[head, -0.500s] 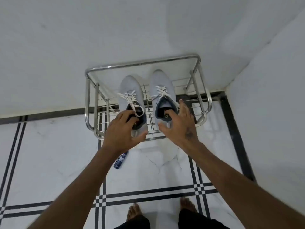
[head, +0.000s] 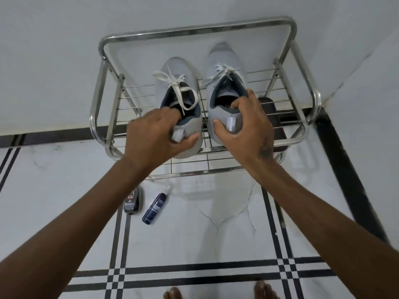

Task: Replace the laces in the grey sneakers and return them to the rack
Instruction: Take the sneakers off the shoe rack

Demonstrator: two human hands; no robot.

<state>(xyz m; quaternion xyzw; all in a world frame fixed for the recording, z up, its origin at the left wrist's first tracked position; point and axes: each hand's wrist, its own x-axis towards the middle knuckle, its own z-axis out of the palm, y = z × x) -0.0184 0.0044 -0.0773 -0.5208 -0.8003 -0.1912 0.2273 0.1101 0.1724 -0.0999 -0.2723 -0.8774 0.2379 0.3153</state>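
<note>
Both grey sneakers sit side by side on the top wire shelf of the steel shoe rack [head: 218, 24], which fills the upper middle of the frame against a white wall. Their toes point toward the top of the frame and their heels toward the bottom.

The left sneaker [head: 179, 83] lies left of centre, its heel reaching the front bar of the rack. The left hand [head: 151, 134] grasps it at the heel: fingers curled down inside the dark collar, thumb pressed across the outside of the heel counter just below the white pull tab. Its white lace [head: 172, 83] is tied in a loose bow, one loop drooping into the shoe opening.

The right sneaker [head: 224, 67] lies just right of it, set slightly higher in the frame. The right hand [head: 250, 128] has the same grip on its heel, fingertips hooked over the collar into the opening and thumb on the outside beside the white tab. Its white lace [head: 224, 72] is tied in a bow over the tongue.

A dark shoe [head: 272, 117] shows on a lower shelf, right of the right hand and partly hidden by it.

On the white marble floor [head: 216, 234] with black inlay lines, lower left of the rack, lie a dark blue spray bottle [head: 154, 209] and, just left of it, a small dark shoe-polish container [head: 131, 201]. Bare toes [head: 172, 293] peek in at the bottom edge.
</note>
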